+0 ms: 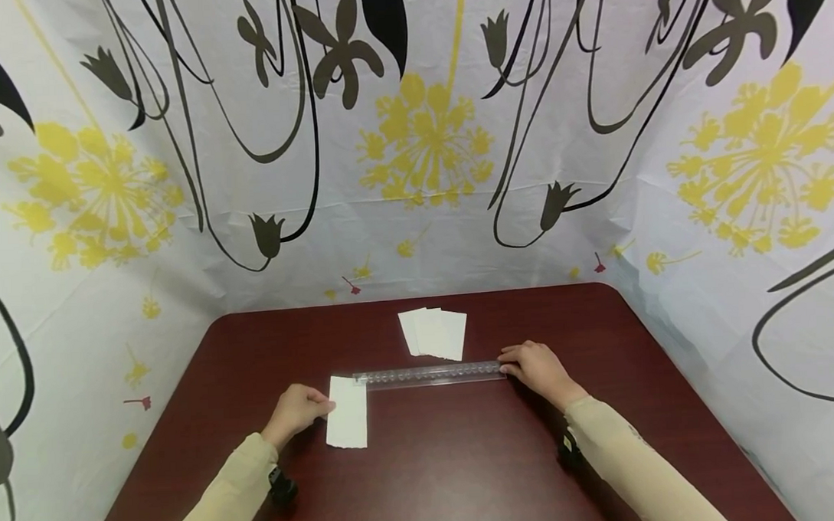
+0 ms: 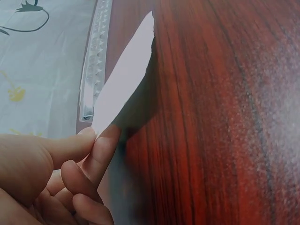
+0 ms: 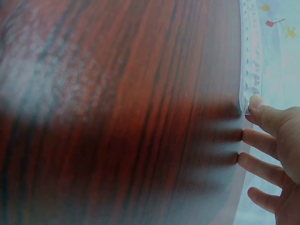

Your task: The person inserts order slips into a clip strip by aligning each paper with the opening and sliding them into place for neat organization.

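My left hand [image 1: 300,410] pinches the left edge of a white slip of paper [image 1: 348,424] between thumb and fingers. In the left wrist view the paper [image 2: 129,68] tilts up off the table, one torn edge showing. A clear plastic ruler [image 1: 431,376] lies crosswise, its left end meeting the paper's upper right corner in the head view. My right hand [image 1: 536,370] holds the ruler's right end. The right wrist view has the thumb over the end of the ruler [image 3: 251,56], while other fingertips touch the tabletop.
Several white paper slips [image 1: 435,333] lie fanned and overlapping beyond the ruler. Under everything is a dark red wood-grain table [image 1: 452,474] with rounded far corners. Floral printed cloth [image 1: 430,245] hangs around its far edge and sides.
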Demonstrator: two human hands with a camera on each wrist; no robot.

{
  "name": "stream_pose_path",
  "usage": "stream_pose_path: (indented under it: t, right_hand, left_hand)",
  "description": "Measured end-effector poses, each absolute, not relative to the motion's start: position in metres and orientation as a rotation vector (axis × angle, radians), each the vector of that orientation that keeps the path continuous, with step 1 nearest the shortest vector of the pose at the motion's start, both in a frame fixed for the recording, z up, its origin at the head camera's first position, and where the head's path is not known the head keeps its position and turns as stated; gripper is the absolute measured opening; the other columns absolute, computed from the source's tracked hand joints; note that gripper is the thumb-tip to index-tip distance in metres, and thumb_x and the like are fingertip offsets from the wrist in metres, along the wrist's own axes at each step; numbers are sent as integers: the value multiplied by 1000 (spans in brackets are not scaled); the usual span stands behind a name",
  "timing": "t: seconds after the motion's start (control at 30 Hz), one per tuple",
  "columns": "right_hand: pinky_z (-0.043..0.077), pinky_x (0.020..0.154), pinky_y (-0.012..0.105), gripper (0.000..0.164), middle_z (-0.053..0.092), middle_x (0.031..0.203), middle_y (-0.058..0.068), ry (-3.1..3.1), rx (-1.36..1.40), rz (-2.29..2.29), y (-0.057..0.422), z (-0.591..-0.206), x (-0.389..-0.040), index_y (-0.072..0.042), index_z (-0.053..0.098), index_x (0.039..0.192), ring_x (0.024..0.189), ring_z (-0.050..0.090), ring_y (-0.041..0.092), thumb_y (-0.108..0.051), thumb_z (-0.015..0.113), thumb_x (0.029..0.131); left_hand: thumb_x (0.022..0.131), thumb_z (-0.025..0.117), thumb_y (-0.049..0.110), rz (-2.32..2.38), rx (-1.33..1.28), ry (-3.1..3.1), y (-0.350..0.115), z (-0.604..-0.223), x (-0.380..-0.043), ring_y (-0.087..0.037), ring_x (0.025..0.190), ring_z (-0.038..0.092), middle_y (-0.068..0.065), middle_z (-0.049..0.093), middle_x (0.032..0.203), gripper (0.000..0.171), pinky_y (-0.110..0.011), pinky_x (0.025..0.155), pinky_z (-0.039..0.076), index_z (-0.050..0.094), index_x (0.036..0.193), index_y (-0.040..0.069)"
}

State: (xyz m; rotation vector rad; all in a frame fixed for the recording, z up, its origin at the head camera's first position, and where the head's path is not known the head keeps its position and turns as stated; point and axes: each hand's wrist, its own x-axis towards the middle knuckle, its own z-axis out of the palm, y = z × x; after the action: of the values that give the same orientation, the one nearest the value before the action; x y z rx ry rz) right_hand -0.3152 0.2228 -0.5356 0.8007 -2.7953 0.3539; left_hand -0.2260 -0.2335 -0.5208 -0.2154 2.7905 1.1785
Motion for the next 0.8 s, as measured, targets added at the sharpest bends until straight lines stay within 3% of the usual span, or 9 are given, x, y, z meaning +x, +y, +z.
stream_pose_path:
  t: [0.57, 0.8]
  right_hand:
    - [55, 91, 50, 25, 73, 120, 12, -2812, 775, 358, 223, -538, -316, -10, 76, 111, 102, 68, 32, -23, 71, 90]
    - [55, 90, 50, 25, 73, 120, 13, -2805, 774, 363, 223, -537, -315, -9, 76, 111, 101, 68, 31, -22, 71, 90]
  left_hand:
    - [83, 78, 19, 1169, -221, 2807, -237, -521, -225, -13, 63, 54, -3, 72, 68, 15, -25, 57, 43, 78, 80, 4]
    - [83, 77, 20, 1143, -211, 2835, -241, -521, -224, -12, 68, 63, -4, 74, 66, 15, -25, 61, 43, 79, 80, 5]
